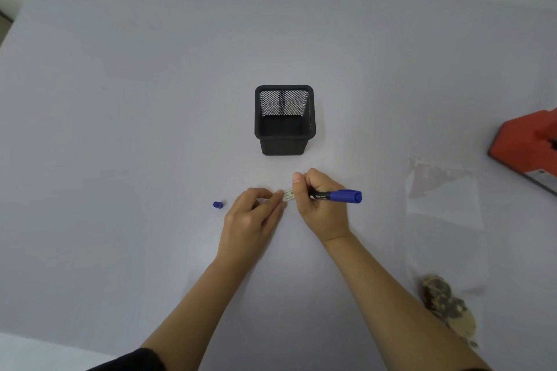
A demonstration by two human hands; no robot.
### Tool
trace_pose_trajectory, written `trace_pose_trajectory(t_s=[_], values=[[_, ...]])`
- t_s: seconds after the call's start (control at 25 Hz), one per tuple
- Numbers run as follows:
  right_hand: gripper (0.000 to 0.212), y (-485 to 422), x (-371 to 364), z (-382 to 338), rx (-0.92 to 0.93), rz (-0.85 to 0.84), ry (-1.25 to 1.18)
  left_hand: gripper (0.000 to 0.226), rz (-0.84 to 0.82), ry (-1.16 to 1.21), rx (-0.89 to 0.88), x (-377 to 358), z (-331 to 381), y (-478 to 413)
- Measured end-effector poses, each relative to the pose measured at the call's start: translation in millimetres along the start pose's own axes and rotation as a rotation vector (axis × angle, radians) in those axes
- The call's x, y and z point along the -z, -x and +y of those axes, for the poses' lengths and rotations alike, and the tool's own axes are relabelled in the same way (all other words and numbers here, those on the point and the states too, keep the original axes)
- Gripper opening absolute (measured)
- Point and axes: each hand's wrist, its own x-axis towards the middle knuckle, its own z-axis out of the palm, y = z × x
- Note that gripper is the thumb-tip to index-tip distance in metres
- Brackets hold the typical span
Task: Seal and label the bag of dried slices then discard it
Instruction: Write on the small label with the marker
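- A loose blue pen cap lies alone on the grey desk, just left of the person's hands, apart from them.
- The left hand rests on the desk, its fingertips pressed together on the left end of a small white label, pinning it flat.
- Behind the hands stands a black mesh bin, upright and apparently empty; it is the likely place for discarding.
- The right hand pinches a blue marker in a writing grip, the tip pointing at the label and the barrel trailing right.
- The labelling step appears to be in hand: the label is being written on, or is about to be.
- The next move likely calls for lifting the label off the desk and carrying it across to the bag.
- The clear bag lies flat well to the right, untouched, with the dried slices bunched at its near end.
- Whether the bag's far end is sealed cannot be told; the film is nearly invisible against the desk.
- The print on the label is too small to read, and the marker tip is hidden by the thumb.
- An orange device at the right edge is cut off; it may be a sealer.
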Motion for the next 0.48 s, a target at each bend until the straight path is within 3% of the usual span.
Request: trace_pose_trajectory(t_s=[0.48], values=[[0.037, 1.3, -2.2, -0.6, 0.017, -0.009, -0.006, 0.021, -0.014, -0.026, 0.000, 0.5, -0.9, 0.5]])
